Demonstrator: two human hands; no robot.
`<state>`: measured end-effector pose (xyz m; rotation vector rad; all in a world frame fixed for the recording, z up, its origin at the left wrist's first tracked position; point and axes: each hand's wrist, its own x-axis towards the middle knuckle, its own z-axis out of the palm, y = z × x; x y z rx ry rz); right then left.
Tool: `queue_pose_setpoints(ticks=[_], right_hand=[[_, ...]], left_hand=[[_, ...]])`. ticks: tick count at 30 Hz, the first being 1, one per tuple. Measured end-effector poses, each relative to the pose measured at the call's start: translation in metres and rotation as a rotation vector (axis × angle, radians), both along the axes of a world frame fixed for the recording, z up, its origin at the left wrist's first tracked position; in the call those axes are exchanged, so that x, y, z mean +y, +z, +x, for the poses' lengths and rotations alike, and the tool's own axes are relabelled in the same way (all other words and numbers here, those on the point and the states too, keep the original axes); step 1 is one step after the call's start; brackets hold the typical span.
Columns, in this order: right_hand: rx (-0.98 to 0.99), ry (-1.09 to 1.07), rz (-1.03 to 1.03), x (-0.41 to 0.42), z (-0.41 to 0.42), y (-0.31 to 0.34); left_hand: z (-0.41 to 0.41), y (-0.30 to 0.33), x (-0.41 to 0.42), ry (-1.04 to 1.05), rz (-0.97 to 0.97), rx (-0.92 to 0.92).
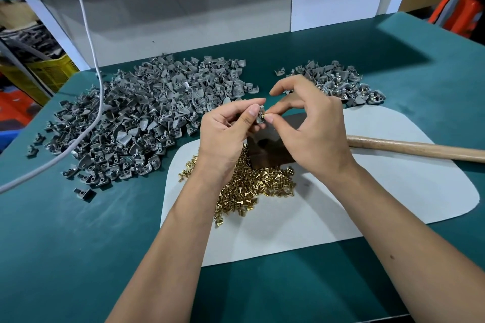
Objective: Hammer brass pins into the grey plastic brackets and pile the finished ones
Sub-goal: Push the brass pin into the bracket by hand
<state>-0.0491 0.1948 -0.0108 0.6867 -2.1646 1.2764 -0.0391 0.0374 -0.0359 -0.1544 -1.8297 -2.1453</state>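
Two heaps tell me where I stand: the big pile of bare grey brackets on my left is far larger than the small pile at the far right, where brass glints in some pieces, so I judge those finished and most of the job still ahead. My left hand pinches one bracket between thumb and fingertips, raised above the mat. My right hand pinches a pin between thumb and forefinger, its tip right at the bracket; whether it has entered the hole I cannot tell, it is too small. The other right fingers are spread and lifted clear. Loose pins lie heaped on the mat just under my wrists, touching the dark block that I take for the anvil. The hammer lies near my right wrist, handle pointing off to the right, its head hidden behind my hand. This one has yet to be set on the block, struck and tossed to the right. Room is decent: bare mat lies to the right and toward me, and green table beyond it. The big pile crowds the mat's left edge, and a white cable hangs down across that pile, so I would keep my left elbow in. The table's near edge is close below my forearms.
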Motion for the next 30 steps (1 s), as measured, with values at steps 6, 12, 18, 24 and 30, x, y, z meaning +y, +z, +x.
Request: queue_pose_setpoints(ticks=[6,12,18,24,30], right_hand=[[-0.027,-0.013,0.016,0.001,0.000,-0.001],[-0.048,0.001,-0.006,0.002,-0.001,0.000],[0.011,0.101,0.055,0.003,-0.004,-0.002],[0.046,0.089,0.063,0.004,-0.003,-0.002],[0.014,0.068,0.092,0.003,-0.005,-0.004]], left_hand=[[0.000,-0.003,0.000,-0.005,-0.019,-0.014],[0.002,0.000,-0.007,-0.153,0.081,-0.055],[0.006,0.003,-0.011,-0.190,0.147,-0.076],[0.008,0.006,-0.009,-0.171,0.130,-0.089],[0.008,0.005,-0.004,-0.103,0.063,-0.083]])
